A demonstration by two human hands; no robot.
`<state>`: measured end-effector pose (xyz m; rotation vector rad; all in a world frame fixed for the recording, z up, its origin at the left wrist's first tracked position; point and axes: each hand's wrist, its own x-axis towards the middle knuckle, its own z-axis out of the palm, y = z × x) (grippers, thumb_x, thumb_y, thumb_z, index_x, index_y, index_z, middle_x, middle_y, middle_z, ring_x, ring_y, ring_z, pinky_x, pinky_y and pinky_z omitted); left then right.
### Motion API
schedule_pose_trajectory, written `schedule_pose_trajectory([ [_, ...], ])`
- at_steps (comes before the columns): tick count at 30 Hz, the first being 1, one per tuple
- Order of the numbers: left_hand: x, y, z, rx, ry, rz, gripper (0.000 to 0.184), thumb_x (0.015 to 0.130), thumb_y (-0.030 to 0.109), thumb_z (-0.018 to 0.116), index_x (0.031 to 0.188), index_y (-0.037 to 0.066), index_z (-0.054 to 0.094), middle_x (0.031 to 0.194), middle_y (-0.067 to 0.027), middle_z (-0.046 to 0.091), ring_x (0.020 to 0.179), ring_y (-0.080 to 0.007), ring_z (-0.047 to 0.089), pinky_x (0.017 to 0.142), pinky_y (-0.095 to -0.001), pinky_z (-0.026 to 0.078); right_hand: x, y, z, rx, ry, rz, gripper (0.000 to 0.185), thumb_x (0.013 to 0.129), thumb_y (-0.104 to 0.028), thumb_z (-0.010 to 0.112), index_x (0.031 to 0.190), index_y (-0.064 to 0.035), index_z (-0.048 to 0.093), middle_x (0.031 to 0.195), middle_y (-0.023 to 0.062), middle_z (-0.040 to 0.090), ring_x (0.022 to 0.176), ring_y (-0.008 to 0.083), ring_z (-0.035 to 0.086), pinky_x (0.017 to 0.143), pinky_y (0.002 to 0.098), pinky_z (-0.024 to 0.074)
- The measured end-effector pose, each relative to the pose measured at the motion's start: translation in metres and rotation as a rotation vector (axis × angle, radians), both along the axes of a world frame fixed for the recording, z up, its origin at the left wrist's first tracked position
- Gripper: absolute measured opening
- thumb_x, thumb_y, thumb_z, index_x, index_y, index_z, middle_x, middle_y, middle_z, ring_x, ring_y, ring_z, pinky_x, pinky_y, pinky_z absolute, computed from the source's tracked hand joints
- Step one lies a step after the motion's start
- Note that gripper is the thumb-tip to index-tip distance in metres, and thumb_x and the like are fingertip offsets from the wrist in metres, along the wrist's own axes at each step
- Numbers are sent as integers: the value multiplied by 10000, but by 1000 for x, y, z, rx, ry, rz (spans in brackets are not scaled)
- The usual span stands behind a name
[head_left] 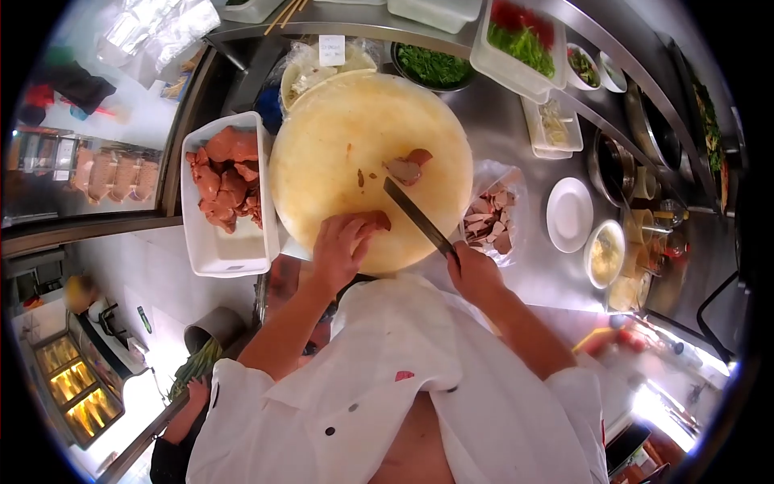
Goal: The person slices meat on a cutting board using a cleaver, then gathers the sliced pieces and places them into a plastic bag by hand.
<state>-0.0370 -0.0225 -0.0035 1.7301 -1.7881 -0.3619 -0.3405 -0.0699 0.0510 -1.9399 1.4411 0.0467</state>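
On the round pale cutting board (322, 153), my left hand (343, 246) has its fingers on a dark reddish piece of meat (376, 219) near the board's lower part. My right hand (474, 272) is closed round the handle of a knife (418, 216), whose blade reaches up and left over the board. By the blade's tip lie more meat pieces (405, 170) and a few small brown scraps. Left of the board stands a white tub (230, 262) of raw reddish meat (230, 177). A plastic bag with sliced meat (490, 219) lies to its right.
A white plate (569, 214) and a bowl of yellowish food (604, 255) stand at the right. Behind the board are a bowl of chopped greens (435, 66) and a tub of lettuce (524, 50). Another person's arm (189, 411) shows at the lower left beside green stalks.
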Motion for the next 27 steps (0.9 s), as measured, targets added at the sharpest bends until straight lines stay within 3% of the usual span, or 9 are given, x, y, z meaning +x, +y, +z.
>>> schedule_pose_trajectory([
  [2,-6,4,-27,-52,133,44,367,889,158,785,1232,68,690,1215,-141,660,1113,-395,612,928,-496,541,3,1,3,18,5,7,219,1058,-256,558,1044,-37,561,816,258,695,760,487,687,703,584,552],
  [5,3,-4,-50,-122,89,48,354,902,170,779,1220,43,688,1219,-157,665,1099,-397,621,915,-488,549,7,-5,10,15,-21,4,222,1061,-254,552,1053,-33,557,813,263,695,759,490,686,705,590,550],
  [8,7,-11,-32,-26,161,126,340,926,184,758,1217,25,682,1235,-169,673,1100,-410,626,924,-491,543,7,-6,9,38,6,4,228,1063,-256,549,1059,-29,551,800,266,691,751,492,684,696,587,550],
  [11,25,-23,-28,-54,-67,69,323,952,196,724,1223,24,682,1213,-172,692,1097,-400,643,920,-485,545,7,-3,0,61,-8,-23,231,1064,-259,550,1067,-28,546,786,266,686,736,489,682,680,585,548],
  [14,47,-41,-45,7,26,54,285,984,189,679,1211,17,687,1106,-183,721,1023,-401,676,885,-488,554,5,0,-6,57,-17,-36,233,1068,-262,548,1071,-29,540,772,266,680,723,488,679,667,585,542],
  [15,48,-50,-38,37,108,142,260,1033,209,642,1175,-2,695,998,-196,732,915,-394,700,835,-467,564,5,1,-6,56,-25,-37,233,1069,-263,547,1070,-30,540,770,265,679,722,487,679,667,586,541],
  [18,76,-66,-49,190,384,194,284,1071,245,613,1147,-15,700,961,-212,727,860,-386,707,805,-430,569,4,2,-7,48,-52,-51,236,1073,-266,546,1066,-31,539,768,262,678,721,485,678,668,587,541],
  [23,77,-72,-35,352,357,94,346,1044,282,677,1197,-28,694,1012,-187,742,892,-312,724,824,-370,576,5,5,-8,71,-76,-99,241,1073,-265,546,1058,-24,542,774,259,682,730,484,680,675,586,545],
  [27,86,-77,-54,415,249,-15,404,1013,246,717,1284,-44,646,1094,-186,735,934,-259,725,832,-354,577,6,12,-13,59,-113,-139,241,1071,-262,548,1061,-22,553,787,263,688,740,489,681,691,583,550],
])
